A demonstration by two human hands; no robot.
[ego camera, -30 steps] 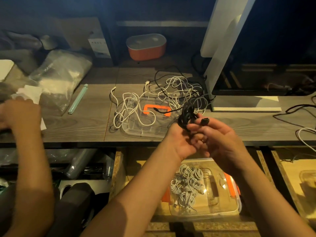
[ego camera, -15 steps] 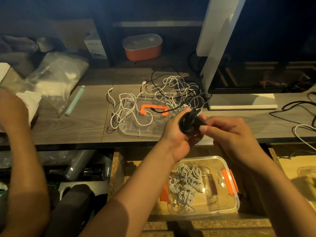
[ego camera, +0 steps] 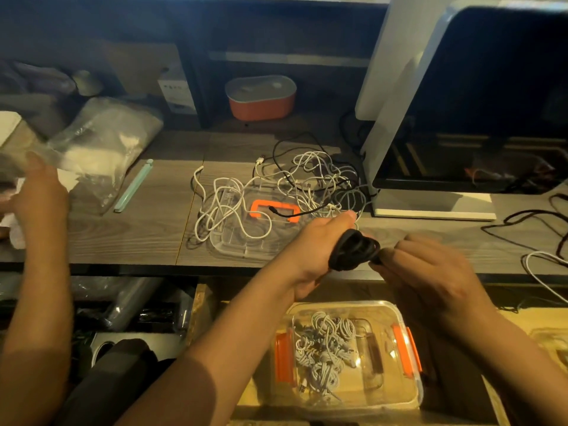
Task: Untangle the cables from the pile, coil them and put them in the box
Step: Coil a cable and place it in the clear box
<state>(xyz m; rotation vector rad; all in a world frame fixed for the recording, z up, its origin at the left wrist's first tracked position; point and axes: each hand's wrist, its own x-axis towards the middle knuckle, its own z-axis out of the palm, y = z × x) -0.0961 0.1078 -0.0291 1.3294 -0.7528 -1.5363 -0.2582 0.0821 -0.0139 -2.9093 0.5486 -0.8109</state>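
Both hands are working above the front edge of the desk [ego camera: 129, 244]: the left hand [ego camera: 316, 250] is gripping the black cable coil [ego camera: 353, 252], the right hand [ego camera: 430, 272] is pinching its tail, which needs tucking snugly before the box [ego camera: 396, 398] below.

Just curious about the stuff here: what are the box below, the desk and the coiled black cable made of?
Box: clear glossy plastic, it seems; the white cables inside show through, and its clips are orange.
Desk: matt grey wood grain, solid wood or laminate I cannot tell.
Black cable: matt, rubbery-looking sheath, bent into a tight coil.
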